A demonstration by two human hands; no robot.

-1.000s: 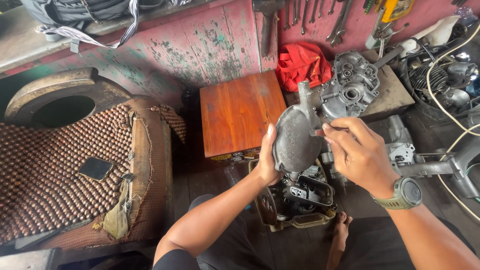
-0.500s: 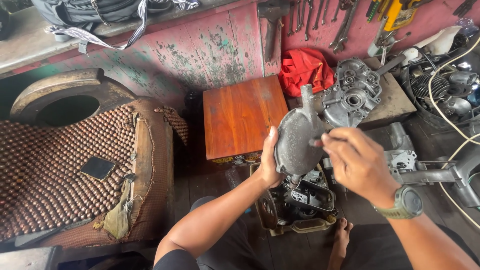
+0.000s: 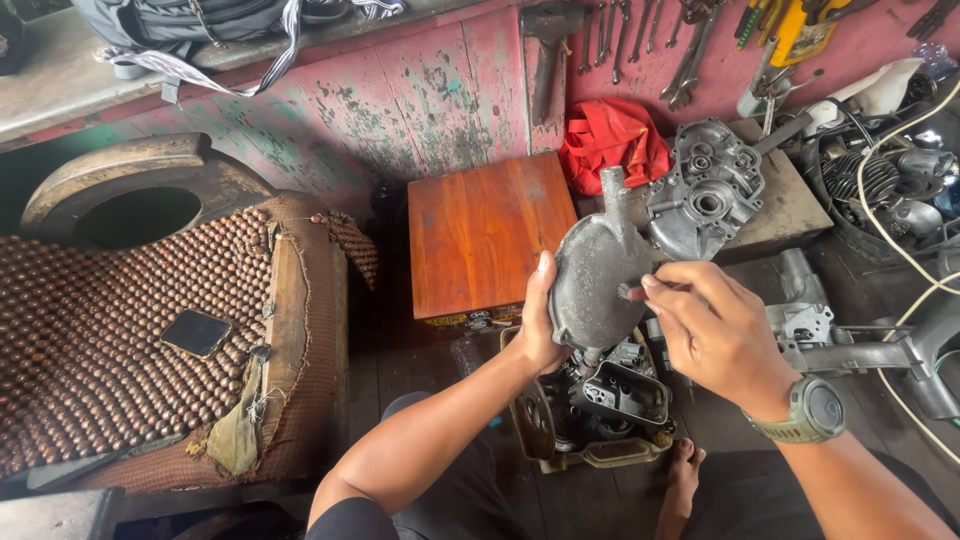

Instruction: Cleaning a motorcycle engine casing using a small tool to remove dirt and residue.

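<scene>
My left hand (image 3: pixel 537 335) grips the left edge of a grey, dirty oval metal engine cover (image 3: pixel 592 277) with a neck sticking up, holding it upright. My right hand (image 3: pixel 712 335), with a green wristwatch, pinches a small object I cannot make out against the cover's right side. Directly below the cover sits a partly dismantled engine block (image 3: pixel 610 412) on the floor between my legs.
A red-brown wooden box (image 3: pixel 482 232) stands behind the cover. A grey crankcase half (image 3: pixel 705 190) leans on a block, beside a red cloth (image 3: pixel 612 140). Wrenches hang on the pink wall (image 3: pixel 640 35). A beaded seat (image 3: pixel 110 330) with a phone (image 3: pixel 195 333) lies left. Cables and engine parts (image 3: pixel 880 170) lie right.
The view has shifted slightly; both hands keep hold of the cover, which has dropped a little lower over the engine block. My right fingers have moved onto its right side.
</scene>
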